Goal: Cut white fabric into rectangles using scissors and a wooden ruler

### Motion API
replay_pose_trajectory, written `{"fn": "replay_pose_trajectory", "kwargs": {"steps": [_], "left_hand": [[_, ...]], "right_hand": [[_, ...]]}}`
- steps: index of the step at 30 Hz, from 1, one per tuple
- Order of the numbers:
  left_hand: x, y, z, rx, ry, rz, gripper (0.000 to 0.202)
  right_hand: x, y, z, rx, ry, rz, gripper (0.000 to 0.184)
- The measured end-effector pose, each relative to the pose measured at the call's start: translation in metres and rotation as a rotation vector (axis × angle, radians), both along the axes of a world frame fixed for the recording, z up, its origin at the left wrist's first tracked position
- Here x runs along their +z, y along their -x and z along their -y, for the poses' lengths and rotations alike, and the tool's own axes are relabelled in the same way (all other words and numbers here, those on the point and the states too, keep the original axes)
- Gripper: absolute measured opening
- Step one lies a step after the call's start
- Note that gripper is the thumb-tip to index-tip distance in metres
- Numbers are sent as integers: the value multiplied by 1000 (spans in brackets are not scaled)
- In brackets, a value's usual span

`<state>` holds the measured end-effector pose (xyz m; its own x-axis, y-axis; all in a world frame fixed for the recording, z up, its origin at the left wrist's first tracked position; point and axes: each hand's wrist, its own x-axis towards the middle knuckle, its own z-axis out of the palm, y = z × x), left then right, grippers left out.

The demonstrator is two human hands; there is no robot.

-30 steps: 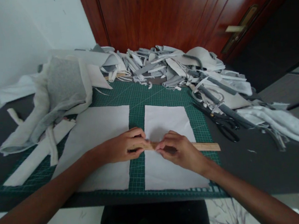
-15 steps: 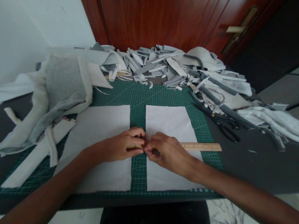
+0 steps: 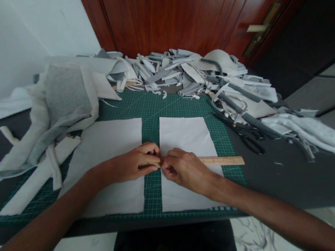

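A wooden ruler lies across the smaller white fabric piece; my hands cover its left part. My left hand is closed, thumb and fingers pinching at the ruler's left end, over the gap between the two fabric pieces. Close beside it, my right hand is curled above the ruler with its fingertips pinched together at the fabric's left edge. What those fingertips hold is hidden. The larger white fabric piece lies flat beneath my left wrist. Both pieces rest on a green cutting mat.
Black scissors lie right of the mat. Grey and white fabric scraps are heaped along the back and right of the dark table. A bundled grey-white cloth sits at left, near a white strip. Behind is a wooden door.
The view has shifted slightly, so the scene sits a little further left. My hands stay pinched together at the ruler's left end with only small finger movement.
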<state>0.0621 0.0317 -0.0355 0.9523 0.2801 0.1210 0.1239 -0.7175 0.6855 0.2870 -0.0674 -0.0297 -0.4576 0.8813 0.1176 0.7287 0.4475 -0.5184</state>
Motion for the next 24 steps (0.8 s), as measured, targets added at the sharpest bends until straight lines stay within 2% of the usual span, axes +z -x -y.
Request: {"fn": "replay_pose_trajectory", "kwargs": {"steps": [7, 14, 24], "left_hand": [[-3, 1, -1, 0, -49, -5, 41], [4, -2, 1, -1, -68, -29, 34], [-2, 1, -3, 16, -64, -44, 38]], "right_hand": [[1, -30, 8, -19, -6, -25, 17], [-5, -84, 26, -64, -40, -83, 16], [-1, -153, 49, -142, 21, -38, 12]]}}
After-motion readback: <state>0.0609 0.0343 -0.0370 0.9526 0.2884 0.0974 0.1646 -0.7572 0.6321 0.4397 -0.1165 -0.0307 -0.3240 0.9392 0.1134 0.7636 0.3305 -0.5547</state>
